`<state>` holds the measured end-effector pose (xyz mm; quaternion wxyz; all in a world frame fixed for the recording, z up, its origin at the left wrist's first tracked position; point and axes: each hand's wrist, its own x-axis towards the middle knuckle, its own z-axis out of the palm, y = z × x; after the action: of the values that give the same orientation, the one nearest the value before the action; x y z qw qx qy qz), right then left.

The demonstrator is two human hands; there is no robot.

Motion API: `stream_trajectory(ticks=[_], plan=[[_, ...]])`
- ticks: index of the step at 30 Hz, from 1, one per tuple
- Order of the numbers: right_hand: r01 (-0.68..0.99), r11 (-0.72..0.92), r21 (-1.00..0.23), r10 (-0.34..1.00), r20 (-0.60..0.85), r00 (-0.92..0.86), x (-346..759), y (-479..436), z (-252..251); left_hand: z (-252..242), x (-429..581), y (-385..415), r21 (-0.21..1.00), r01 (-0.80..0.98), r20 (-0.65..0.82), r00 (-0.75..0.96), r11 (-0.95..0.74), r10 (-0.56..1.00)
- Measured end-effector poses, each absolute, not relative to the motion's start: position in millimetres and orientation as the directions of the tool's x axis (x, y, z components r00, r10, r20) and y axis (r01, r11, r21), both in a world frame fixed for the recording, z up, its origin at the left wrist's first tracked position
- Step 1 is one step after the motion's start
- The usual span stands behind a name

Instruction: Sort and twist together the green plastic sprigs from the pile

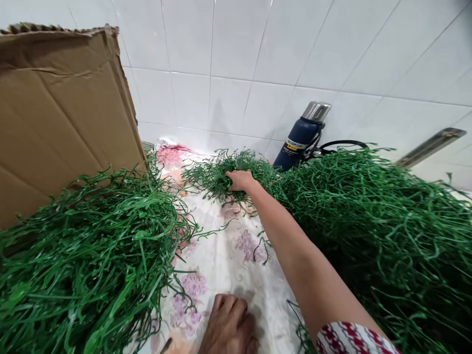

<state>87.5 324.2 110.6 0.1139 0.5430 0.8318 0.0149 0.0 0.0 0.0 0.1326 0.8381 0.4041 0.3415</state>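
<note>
Right hand (pixel 240 181) in green clump (pixel 236 161)

How far it closes is hidden inside the clump, which lies on floral cloth (pixel 217 258) near the wall (pixel 228 101). The left hand (pixel 229 324) curls nearer, over the cloth; whether it holds anything cannot be told.

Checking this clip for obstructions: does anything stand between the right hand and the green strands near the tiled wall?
Nothing visible does: the right hand touches the green strands, partly hidden among them. The blue flask is off to the right, not between.
</note>
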Motion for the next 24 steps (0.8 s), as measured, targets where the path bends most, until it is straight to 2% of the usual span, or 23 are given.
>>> stream_trajectory(ticks=[5, 10, 15, 17, 20, 22, 24], plan=[[0.923, 0.376, 0.079, 0.926, 0.007, -0.377, 96.0, 310.7, 130.1, 18.2, -5.0, -3.2, 0.583, 0.564, 0.371, 0.454, -0.584, 0.81], [0.939, 0.342, -0.028, 0.903, 0.288, -0.32, 119.1, 297.4, 182.3, 39.4, -10.6, -12.4, 0.715, 0.552, 0.19, 0.438, -0.43, 0.879], [0.916, 0.387, -0.108, 0.804, 0.525, -0.278, 141.1, 277.6, 223.3, 62.0, -22.1, -2.1, 0.88, 0.389, 0.149, 0.316, -0.271, 0.937], [0.896, 0.419, -0.145, 0.753, 0.607, -0.254, 146.9, 268.2, 230.2, 69.8, -29.8, 15.0, 0.918, 0.321, 0.153, 0.252, -0.232, 0.955], [0.858, 0.477, -0.191, 0.687, 0.69, -0.228, 153.1, 256.2, 230.8, 73.9, -45.3, 48.9, 0.953, 0.256, 0.166, 0.018, -0.165, 0.986], [0.846, 0.488, -0.214, 0.686, 0.694, -0.219, 156.1, 251.6, 226.3, 73.0, -57.6, 69.0, 0.978, 0.191, 0.119, -0.191, -0.082, 0.974], [0.839, 0.486, -0.245, 0.717, 0.66, -0.223, 158.5, 249.5, 219.8, 74.0, -68.7, 83.2, 0.995, 0.08, 0.075, -0.312, -0.053, 0.947]])
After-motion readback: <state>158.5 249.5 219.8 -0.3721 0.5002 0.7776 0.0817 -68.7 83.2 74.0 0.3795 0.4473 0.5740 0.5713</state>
